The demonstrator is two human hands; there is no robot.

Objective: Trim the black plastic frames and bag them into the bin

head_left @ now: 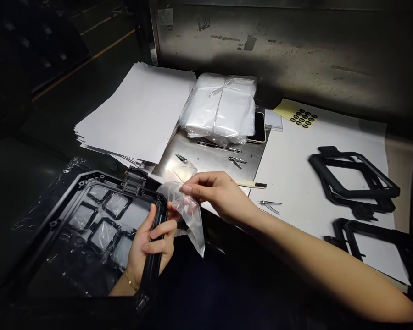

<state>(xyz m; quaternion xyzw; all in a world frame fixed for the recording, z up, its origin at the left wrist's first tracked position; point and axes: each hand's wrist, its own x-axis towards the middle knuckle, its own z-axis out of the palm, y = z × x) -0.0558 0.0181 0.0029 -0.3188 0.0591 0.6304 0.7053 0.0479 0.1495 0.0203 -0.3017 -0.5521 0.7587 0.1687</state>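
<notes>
Under clear film, hazy black frame

- A stack of white paper at upper left of center
- A plastic-wrapped white bundle on a steel plate, overlapping a phone
- A pen and small nippers on the plate
- A yellow sheet of round black stickers at upper right
- Two black frames on a white sheet at right

A factory workshop: steel workbench and yellow-lined floor
</notes>
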